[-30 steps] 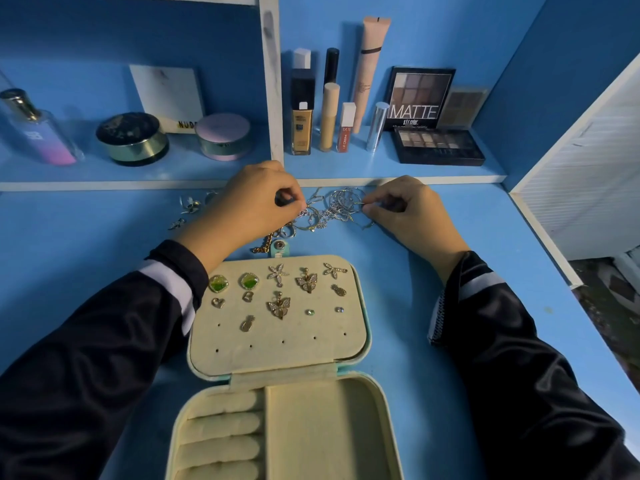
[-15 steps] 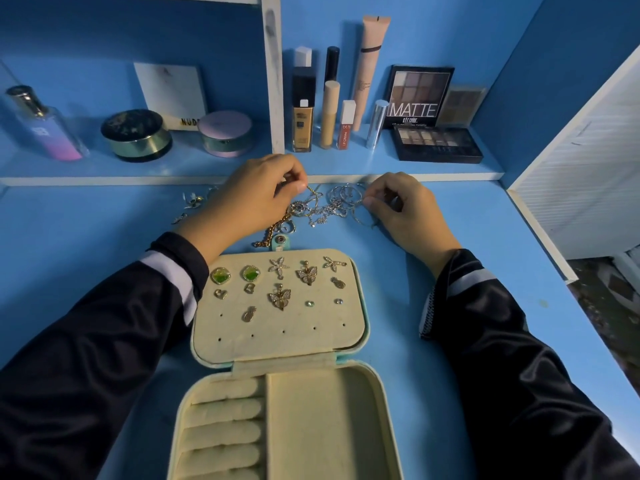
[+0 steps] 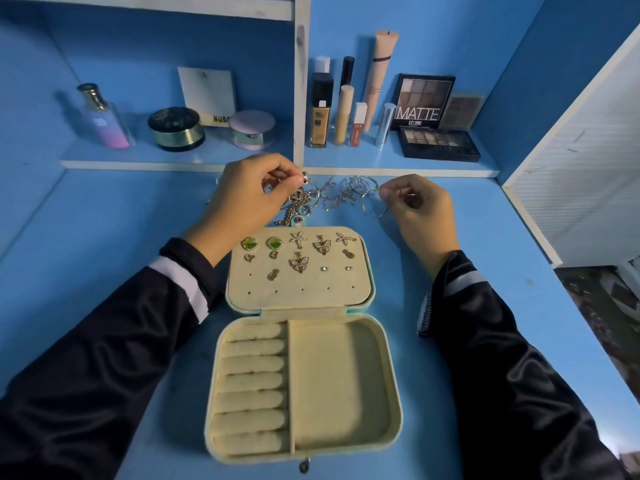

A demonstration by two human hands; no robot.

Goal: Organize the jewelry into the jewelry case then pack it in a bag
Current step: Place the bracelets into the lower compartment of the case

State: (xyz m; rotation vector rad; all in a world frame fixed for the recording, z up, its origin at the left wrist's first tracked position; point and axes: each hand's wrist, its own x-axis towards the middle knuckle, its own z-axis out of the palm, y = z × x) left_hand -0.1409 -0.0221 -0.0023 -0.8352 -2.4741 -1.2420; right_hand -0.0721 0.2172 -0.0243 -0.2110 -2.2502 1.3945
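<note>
An open cream jewelry case [image 3: 381,382] lies on the blue desk in front of me. Its flipped-open lid panel [image 3: 301,296] carries several earrings and studs. Ring rolls and a bare compartment fill the near half. Behind the case sits a tangled pile of chains, rings and hoops [image 3: 332,197]. My left hand [image 3: 249,199] pinches a small ring with a chain hanging below it, lifted just over the pile's left side. My right hand [image 3: 419,213] pinches a thin wire hoop at the pile's right edge.
A low shelf behind the pile holds a perfume bottle [image 3: 104,119], two round compacts [image 3: 176,128], foundation and lip tubes [image 3: 320,109], and eyeshadow palettes [image 3: 438,143]. A white panel [image 3: 588,161] borders the desk on the right.
My left hand has lifted a ring and chain up out of the pile. My right hand has pulled a hoop slightly to the right. My view has tilted a little.
</note>
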